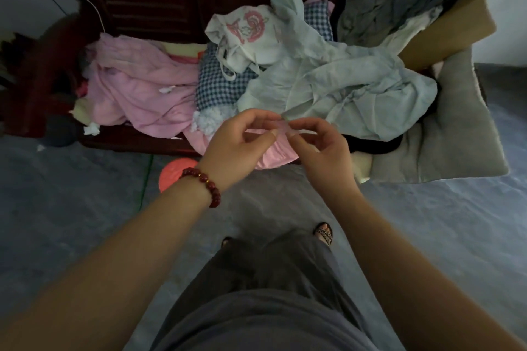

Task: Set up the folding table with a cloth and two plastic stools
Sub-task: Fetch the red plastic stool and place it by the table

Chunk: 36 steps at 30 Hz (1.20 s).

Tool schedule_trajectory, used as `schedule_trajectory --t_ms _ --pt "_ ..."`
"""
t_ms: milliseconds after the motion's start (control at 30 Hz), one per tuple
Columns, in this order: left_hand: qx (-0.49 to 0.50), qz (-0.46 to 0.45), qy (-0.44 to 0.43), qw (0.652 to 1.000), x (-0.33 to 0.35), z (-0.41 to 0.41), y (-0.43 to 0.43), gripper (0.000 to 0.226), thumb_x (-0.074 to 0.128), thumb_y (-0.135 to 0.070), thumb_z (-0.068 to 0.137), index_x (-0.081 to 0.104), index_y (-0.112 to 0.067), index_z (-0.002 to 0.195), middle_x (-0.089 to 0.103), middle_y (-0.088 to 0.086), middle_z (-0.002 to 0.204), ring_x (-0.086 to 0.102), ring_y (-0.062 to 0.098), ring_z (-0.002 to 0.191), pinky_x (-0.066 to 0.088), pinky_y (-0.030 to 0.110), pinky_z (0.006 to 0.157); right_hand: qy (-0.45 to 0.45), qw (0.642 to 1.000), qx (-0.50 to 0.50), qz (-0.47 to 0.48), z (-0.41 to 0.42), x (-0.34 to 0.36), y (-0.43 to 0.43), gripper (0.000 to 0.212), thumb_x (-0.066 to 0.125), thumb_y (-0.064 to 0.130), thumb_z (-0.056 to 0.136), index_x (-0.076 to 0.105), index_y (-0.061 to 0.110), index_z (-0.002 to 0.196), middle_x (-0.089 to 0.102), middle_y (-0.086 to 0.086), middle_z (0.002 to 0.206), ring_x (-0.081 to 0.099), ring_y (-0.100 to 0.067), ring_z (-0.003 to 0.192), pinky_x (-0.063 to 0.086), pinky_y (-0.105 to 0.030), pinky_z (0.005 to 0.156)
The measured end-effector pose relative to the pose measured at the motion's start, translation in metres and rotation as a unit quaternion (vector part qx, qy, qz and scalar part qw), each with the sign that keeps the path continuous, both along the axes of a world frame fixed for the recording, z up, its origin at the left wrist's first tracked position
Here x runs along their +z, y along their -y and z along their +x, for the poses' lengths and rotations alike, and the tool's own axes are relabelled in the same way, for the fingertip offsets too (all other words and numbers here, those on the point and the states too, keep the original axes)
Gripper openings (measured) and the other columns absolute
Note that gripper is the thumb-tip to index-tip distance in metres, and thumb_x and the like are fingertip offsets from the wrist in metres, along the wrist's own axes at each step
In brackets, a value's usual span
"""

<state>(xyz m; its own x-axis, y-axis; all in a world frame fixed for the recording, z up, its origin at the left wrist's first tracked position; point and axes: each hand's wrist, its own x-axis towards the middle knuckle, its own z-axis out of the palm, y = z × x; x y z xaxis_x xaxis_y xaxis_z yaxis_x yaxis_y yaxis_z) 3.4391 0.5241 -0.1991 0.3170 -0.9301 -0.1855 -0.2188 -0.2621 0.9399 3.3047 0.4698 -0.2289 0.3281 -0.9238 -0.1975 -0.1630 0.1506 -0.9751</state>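
A folded pink cloth (275, 152) hangs just below my hands, in front of a heap of laundry. My left hand (236, 145), with a red bead bracelet on the wrist, pinches its upper edge between thumb and fingers. My right hand (316, 145) pinches the same edge right next to it, fingertips almost touching the left ones. A crumpled pale blue cloth (336, 85) lies directly behind my hands. No folding table or stool shows in this view.
A dark wooden bench (137, 139) holds a pink sheet (137, 88), a blue checked pillow (216, 82) and a white printed bag (245, 31). Grey cushion (456, 134) at right. A red round lid (175, 174) lies on the grey floor (85, 208).
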Motion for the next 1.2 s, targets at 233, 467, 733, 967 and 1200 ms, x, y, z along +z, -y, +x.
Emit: schedule_trajectory --t_ms 233,467,733,967,1200 --pt "0.003 0.014 0.006 1.0 0.0 0.06 -0.02 0.023 0.059 -0.009 0.088 0.061 -0.026 0.104 0.065 -0.008 0.099 0.063 0.008 0.094 0.05 0.018 0.083 0.001 1.0 0.007 -0.004 0.058 -0.005 -0.03 0.013 0.066 0.007 0.085 0.066 0.009 0.097 0.067 0.001 0.094 0.06 -0.002 0.077 0.045 -0.01 0.062" --pt "-0.015 0.015 0.005 1.0 0.001 0.101 -0.002 0.023 0.059 -0.011 0.088 0.061 -0.024 0.107 0.065 -0.008 0.103 0.062 0.002 0.092 0.048 0.009 0.081 -0.022 1.0 -0.01 -0.004 0.097 -0.001 -0.011 0.012 0.067 0.011 0.085 0.067 0.013 0.097 0.067 0.002 0.092 0.061 -0.004 0.082 0.044 -0.007 0.066" --pt "-0.041 -0.003 0.012 0.999 0.006 0.16 0.041 0.023 0.059 -0.01 0.089 0.062 -0.023 0.107 0.065 -0.005 0.103 0.062 0.009 0.098 0.051 0.016 0.083 -0.025 0.999 -0.039 -0.024 0.155 0.011 0.03 0.013 0.067 0.013 0.085 0.066 0.013 0.098 0.067 0.007 0.095 0.061 -0.002 0.081 0.045 -0.006 0.066" --pt "-0.072 -0.01 0.003 0.997 0.01 0.2 0.057 0.023 0.059 -0.01 0.089 0.062 -0.023 0.108 0.065 -0.005 0.102 0.062 0.008 0.099 0.052 0.019 0.086 -0.028 0.997 -0.066 -0.035 0.191 0.021 0.035 0.01 0.067 0.011 0.085 0.065 0.017 0.093 0.065 0.011 0.092 0.059 -0.001 0.079 0.044 -0.005 0.064" --pt "-0.153 -0.018 -0.034 0.988 0.013 0.253 0.046 0.022 0.059 -0.01 0.089 0.062 -0.027 0.103 0.065 0.001 0.105 0.063 0.014 0.1 0.054 0.03 0.088 -0.03 0.988 -0.137 -0.058 0.244 0.029 0.001 0.01 0.068 0.015 0.085 0.063 0.023 0.09 0.066 0.01 0.094 0.061 -0.002 0.081 0.047 -0.008 0.064"
